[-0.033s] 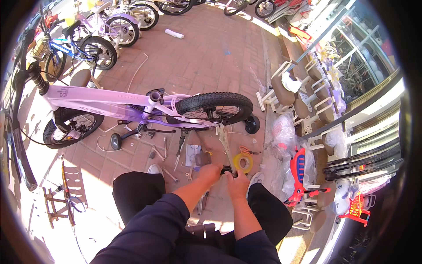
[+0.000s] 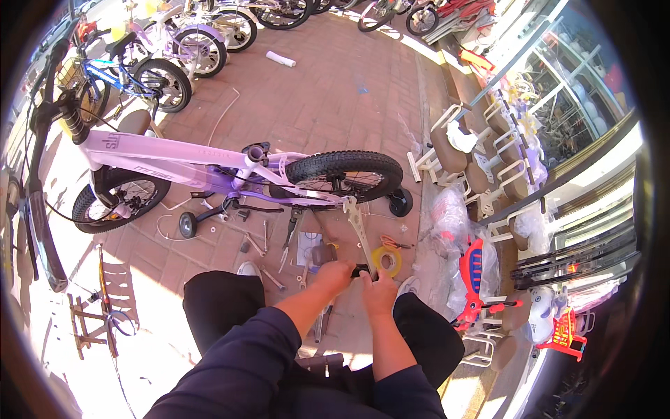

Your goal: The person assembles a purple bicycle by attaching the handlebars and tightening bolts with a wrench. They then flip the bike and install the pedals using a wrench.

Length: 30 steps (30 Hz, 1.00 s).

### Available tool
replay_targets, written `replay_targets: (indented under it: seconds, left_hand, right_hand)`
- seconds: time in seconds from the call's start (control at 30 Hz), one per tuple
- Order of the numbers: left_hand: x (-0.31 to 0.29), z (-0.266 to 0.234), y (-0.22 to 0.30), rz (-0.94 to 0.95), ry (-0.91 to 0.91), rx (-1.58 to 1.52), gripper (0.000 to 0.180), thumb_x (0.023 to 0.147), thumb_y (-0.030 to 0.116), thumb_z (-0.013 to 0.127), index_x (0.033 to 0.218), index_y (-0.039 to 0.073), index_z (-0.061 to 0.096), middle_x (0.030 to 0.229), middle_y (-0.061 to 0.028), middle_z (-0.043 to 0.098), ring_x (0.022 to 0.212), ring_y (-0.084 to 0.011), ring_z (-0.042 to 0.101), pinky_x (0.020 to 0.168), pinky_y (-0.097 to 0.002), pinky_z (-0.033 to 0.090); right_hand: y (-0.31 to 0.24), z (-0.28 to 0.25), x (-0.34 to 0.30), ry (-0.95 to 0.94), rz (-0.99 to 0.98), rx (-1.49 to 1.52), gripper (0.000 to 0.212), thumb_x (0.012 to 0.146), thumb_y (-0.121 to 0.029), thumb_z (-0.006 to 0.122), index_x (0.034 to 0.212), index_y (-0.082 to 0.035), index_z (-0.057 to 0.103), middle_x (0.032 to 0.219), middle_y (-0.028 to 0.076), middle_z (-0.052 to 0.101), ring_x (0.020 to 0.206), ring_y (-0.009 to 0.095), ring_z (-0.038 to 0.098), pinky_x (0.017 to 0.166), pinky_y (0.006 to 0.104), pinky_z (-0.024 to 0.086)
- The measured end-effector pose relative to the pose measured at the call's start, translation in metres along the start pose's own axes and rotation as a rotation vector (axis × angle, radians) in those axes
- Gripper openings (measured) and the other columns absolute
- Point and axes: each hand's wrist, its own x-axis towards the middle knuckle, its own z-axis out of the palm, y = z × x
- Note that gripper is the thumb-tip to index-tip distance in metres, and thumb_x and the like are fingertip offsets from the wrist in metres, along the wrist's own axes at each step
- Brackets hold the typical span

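A long flat silver wrench [image 2: 361, 234] reaches from my right hand [image 2: 379, 290] up to the rear axle area of a pink and purple bicycle [image 2: 199, 162]. My right hand is closed around the wrench's near end. Beside it, my left hand [image 2: 333, 276] grips a short black piece [image 2: 359, 269] next to the wrench; its kind is hidden by the fingers. The bicycle's black rear tyre [image 2: 345, 171] lies just beyond the wrench head. A small black training wheel [image 2: 400, 202] sits to the right of it, and another training wheel [image 2: 188, 224] shows at the left.
A roll of yellow tape [image 2: 386, 261], orange-handled pliers [image 2: 395, 241], a small grey box [image 2: 323, 253] and several loose tools lie on the brick paving. Brown-seated frames [image 2: 450, 150] and a red toy [image 2: 473, 286] line the right side. More bicycles [image 2: 160, 80] stand at the far left.
The bicycle and ground appear shifted slightly right and down in view. Both hands keep their grip, and the wrench stays at the rear axle area.
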Motion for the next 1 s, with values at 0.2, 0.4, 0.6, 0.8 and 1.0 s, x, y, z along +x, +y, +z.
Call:
replay_targets:
  seconds: [0.2,0.4,0.6,0.8,1.0]
  left_hand:
    - [-0.039,-0.103,0.036,-0.085,0.011,-0.192,0.042,0.082,0.038,0.078,0.102,0.003,0.064,0.094,-0.0206,0.071,0.091,-0.0369,0.070,0.078,-0.0437,0.055]
    - [-0.073,-0.135,-0.004,-0.210,0.259,-0.570,0.047,0.082,0.033,0.080,0.111,-0.001,0.066,0.098,-0.0191,0.072,0.090,-0.0310,0.071,0.080,-0.0393,0.055]
    - [-0.087,-0.124,-0.077,-0.474,0.305,-0.459,0.042,0.079,0.024,0.080,0.109,-0.002,0.065,0.097,-0.0184,0.072,0.088,-0.0299,0.071,0.076,-0.0391,0.055]
    - [-0.070,-0.110,-0.131,-0.727,0.316,-0.601,0.047,0.080,0.031,0.079,0.109,-0.003,0.067,0.102,-0.0215,0.072,0.096,-0.0350,0.070,0.083,-0.0414,0.054]
    - [-0.014,-0.084,-0.191,-0.736,0.353,-0.603,0.044,0.080,0.026,0.080,0.105,-0.006,0.064,0.089,-0.0163,0.070,0.079,-0.0233,0.070,0.069,-0.0363,0.054]
  right_hand:
    - [-0.062,-0.048,0.007,-0.081,-0.581,0.009,0.022,0.078,-0.011,0.076,0.095,0.000,0.067,0.091,0.020,0.066,0.088,0.040,0.065,0.078,0.0455,0.051]
    - [-0.158,-0.090,0.014,-0.035,-0.664,0.223,0.023,0.077,-0.003,0.074,0.099,0.001,0.069,0.092,0.015,0.066,0.085,0.030,0.065,0.078,0.0375,0.051]
    - [-0.181,-0.097,0.061,-0.156,-0.585,0.545,0.017,0.083,-0.001,0.072,0.100,0.000,0.068,0.089,-0.001,0.064,0.076,0.006,0.054,0.069,0.0226,0.046]
    - [-0.182,-0.030,0.117,-0.428,-0.451,0.825,0.019,0.091,-0.008,0.073,0.106,0.000,0.066,0.086,0.006,0.068,0.062,0.008,0.054,0.055,0.0226,0.044]
    - [-0.178,-0.010,0.131,-0.633,-0.010,1.199,0.017,0.095,-0.012,0.069,0.107,-0.003,0.063,0.082,0.011,0.066,0.054,0.012,0.052,0.048,0.0272,0.043]
